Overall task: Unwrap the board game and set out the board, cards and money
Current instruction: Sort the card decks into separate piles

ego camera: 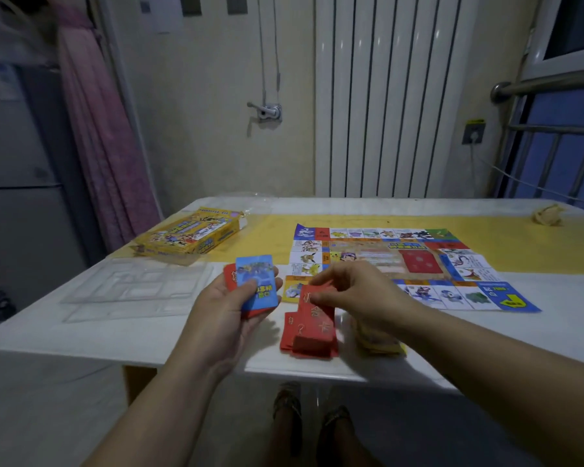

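Observation:
The paper game board [402, 261] lies unfolded on the table, right of centre, with a red card stack on its middle. My left hand [230, 308] holds a small stack of cards [258, 281], a blue one on top and red ones beneath. My right hand [354, 291] pinches a red card [317, 310] above a loose pile of red cards [309, 338] at the table's front edge. A yellowish pile of paper [381, 342], blurred, lies under my right wrist.
The yellow game box [189, 235] sits at the back left, with a clear plastic tray [135, 288] in front of it. Crumpled clear wrap [250, 205] lies behind the box and a crumpled wad [548, 214] at the far right. The white table [81, 325] carries a yellow runner.

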The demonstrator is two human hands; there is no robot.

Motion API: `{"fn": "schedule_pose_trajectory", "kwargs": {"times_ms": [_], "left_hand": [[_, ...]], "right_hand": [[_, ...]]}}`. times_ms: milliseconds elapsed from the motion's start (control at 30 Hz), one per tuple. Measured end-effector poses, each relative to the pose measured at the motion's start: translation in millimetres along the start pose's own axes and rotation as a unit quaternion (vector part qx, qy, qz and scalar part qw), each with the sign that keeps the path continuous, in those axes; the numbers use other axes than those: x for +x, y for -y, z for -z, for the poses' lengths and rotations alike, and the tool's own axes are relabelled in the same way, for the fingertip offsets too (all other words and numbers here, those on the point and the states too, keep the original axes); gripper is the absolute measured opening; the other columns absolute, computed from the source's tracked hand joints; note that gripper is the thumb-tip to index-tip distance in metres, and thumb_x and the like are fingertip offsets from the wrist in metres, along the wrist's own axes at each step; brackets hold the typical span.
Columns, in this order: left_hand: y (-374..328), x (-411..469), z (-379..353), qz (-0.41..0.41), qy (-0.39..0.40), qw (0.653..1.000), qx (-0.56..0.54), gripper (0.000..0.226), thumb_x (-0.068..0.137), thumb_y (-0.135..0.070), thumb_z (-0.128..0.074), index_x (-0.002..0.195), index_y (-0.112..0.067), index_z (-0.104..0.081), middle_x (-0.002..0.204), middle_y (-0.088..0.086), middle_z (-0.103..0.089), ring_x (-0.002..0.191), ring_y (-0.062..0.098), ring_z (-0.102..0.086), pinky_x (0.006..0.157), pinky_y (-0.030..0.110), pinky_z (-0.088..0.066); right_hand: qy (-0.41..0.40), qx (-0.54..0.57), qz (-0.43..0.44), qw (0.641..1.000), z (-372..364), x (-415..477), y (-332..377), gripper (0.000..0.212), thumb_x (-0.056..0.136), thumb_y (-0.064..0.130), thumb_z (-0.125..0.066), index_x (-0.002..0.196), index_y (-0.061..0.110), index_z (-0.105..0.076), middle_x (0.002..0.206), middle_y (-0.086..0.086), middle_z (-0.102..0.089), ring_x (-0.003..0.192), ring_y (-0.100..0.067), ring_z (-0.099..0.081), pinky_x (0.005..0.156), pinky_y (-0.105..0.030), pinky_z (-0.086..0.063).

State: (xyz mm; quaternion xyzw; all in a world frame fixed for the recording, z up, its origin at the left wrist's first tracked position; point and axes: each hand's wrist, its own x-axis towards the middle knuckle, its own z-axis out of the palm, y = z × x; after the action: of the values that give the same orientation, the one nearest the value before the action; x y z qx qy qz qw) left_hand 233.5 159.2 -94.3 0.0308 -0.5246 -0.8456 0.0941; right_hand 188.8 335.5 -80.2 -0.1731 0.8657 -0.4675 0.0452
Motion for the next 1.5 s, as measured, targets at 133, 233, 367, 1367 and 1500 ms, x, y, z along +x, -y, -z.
{"fn": "schedule_pose_trajectory", "kwargs": {"times_ms": [133,233,367,1367,1500], "left_hand": [[5.6,-1.9,5.3,0.001,0.006,1.000,0.021,0.021,0.094,0.004,-0.045,0.101,-0.007,-0.062,0.081,0.006,-0.075,0.075,0.014,-0.072,0.056,0.021,-0.055],[10.2,-4.6,2.7,0.010,0.019,1.000,0.022,0.020,0.092,0.005,-0.048,0.102,-0.005,-0.063,0.086,0.010,-0.074,0.073,0.016,-0.072,0.055,0.022,-0.055],[18.7,-7.9,-11.0,0.017,0.059,0.998,0.030,0.026,0.087,0.006,-0.054,0.108,-0.005,-0.062,0.096,0.015,-0.073,0.078,0.023,-0.070,0.061,0.029,-0.057],[50.0,-0.9,-116.3,0.106,0.115,0.985,0.072,0.028,0.096,0.005,-0.035,0.098,-0.005,-0.060,0.093,0.010,-0.073,0.085,0.018,-0.071,0.064,0.027,-0.059],[51.7,-5.1,-113.4,0.109,0.140,0.981,0.081,0.025,0.097,0.003,-0.039,0.105,-0.004,-0.061,0.091,0.008,-0.075,0.083,0.016,-0.072,0.059,0.025,-0.057]], "right_hand": [[-0.036,-0.235,0.018,0.971,-20.6,4.4,-11.5,0.028,0.080,0.040,-0.072,0.104,0.027,-0.064,0.097,0.007,-0.060,0.094,-0.012,-0.056,0.083,-0.034,-0.048],[-0.091,-0.282,0.080,0.952,-16.9,4.7,-11.8,0.030,0.083,0.044,-0.066,0.108,0.028,-0.063,0.102,0.007,-0.057,0.097,-0.010,-0.052,0.086,-0.032,-0.040],[-0.057,0.001,0.086,0.995,-2.7,-2.1,11.3,0.019,0.087,0.039,-0.062,0.093,0.021,-0.065,0.086,0.008,-0.063,0.073,-0.001,-0.056,0.069,-0.023,-0.045],[-0.140,-0.155,-0.073,0.975,111.5,-78.6,-65.3,0.011,0.082,0.016,-0.068,0.075,0.019,-0.077,0.066,0.012,-0.070,0.070,-0.008,-0.066,0.069,-0.025,-0.052],[-0.085,-0.261,-0.100,0.956,104.2,-81.0,-81.3,0.011,0.083,0.026,-0.069,0.073,0.031,-0.066,0.069,0.017,-0.059,0.071,-0.004,-0.057,0.066,-0.023,-0.045]]}}
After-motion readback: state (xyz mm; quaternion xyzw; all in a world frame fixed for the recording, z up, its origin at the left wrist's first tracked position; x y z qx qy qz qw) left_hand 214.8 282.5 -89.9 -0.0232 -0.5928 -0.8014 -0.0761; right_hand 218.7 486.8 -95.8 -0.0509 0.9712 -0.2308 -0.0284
